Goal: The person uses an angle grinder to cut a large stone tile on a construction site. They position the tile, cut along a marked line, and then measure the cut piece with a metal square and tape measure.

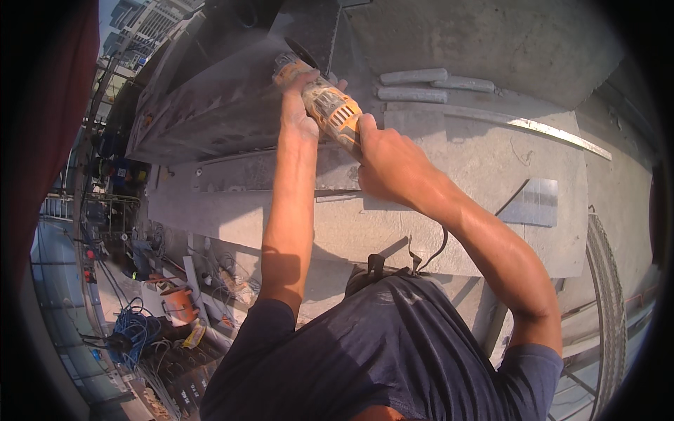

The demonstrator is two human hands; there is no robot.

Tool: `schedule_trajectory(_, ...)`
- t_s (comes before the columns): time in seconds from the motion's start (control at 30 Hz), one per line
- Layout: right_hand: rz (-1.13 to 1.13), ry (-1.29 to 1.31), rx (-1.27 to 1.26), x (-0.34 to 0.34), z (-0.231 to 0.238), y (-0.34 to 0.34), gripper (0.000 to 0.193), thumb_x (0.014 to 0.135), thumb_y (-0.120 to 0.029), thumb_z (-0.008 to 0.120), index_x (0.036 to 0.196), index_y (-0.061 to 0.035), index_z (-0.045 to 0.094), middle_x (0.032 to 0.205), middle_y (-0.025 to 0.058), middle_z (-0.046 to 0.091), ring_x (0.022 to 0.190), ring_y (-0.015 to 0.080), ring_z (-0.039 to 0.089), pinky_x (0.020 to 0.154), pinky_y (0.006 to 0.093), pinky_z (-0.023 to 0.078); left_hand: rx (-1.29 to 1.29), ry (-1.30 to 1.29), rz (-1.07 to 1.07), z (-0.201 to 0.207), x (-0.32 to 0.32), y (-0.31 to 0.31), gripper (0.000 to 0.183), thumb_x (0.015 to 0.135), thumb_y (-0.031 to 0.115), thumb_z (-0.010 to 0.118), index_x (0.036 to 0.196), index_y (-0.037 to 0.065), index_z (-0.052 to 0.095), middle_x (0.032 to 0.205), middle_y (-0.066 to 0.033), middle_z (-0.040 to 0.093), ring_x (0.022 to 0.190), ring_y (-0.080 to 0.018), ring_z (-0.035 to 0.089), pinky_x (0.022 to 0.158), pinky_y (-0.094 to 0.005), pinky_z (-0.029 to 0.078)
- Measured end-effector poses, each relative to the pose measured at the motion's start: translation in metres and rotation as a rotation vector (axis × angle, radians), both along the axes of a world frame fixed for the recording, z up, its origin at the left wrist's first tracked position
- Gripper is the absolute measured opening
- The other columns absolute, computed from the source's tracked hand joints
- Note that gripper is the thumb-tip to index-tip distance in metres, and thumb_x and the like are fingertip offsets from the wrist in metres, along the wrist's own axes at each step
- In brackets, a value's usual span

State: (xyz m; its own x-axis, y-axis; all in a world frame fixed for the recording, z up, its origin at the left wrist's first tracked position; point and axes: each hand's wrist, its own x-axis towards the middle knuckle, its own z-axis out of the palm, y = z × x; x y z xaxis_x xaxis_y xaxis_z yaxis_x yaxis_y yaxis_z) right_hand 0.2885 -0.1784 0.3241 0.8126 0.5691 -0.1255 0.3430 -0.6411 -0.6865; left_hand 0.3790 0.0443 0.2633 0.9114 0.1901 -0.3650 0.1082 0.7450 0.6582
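Observation:
Both my hands hold an orange-and-grey angle grinder (330, 105), coated in pale dust and slanting up to the left. My left hand (298, 109) is closed around its front body, close to the head. At the rear handle, the fingers of my right hand (393, 158) are wrapped round the grip. A dark round disc (300, 51) shows edge-on at the far end. Beside it lies a long grey block or slab (210, 91), with hazy dust over its top. Whether the disc touches the slab, I cannot tell.
Three pale wrapped rolls (414, 76) and a long pale bar (533, 126) lie at the far right. A small grey plate (531, 202) rests on the dusty board. At lower left are an orange bucket (180, 306) and tangled blue cable (133, 330). A perforated metal plank (609, 302) stands right.

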Motion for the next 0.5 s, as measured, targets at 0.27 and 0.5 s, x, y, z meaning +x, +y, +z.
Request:
schedule_trajectory(0.27,-0.018,0.011,-0.046,-0.001,0.001,0.004,0.042,0.087,0.003,0.068,0.124,0.0109,0.05,0.098,0.0353,0.076,0.096,0.0518,0.077,0.085,0.0574,0.062,0.023,0.034,-0.01,0.005,0.0,0.003,0.045,0.091,0.018,0.079,0.121,-0.005,0.054,0.092,-0.0233,0.068,0.08,-0.0407,0.074,0.074,-0.0574,0.066)
schedule_trajectory(0.5,-0.007,-0.016,-0.016,-0.009,0.004,-0.002,0.041,0.085,0.004,0.067,0.121,0.011,0.049,0.093,0.0367,0.074,0.09,0.0543,0.075,0.083,0.0594,0.06,0.02,-0.037,-0.065,0.008,-0.006,-0.003,0.042,0.091,0.02,0.078,0.118,-0.004,0.055,0.093,-0.0234,0.068,0.079,-0.0389,0.073,0.072,-0.0573,0.065)
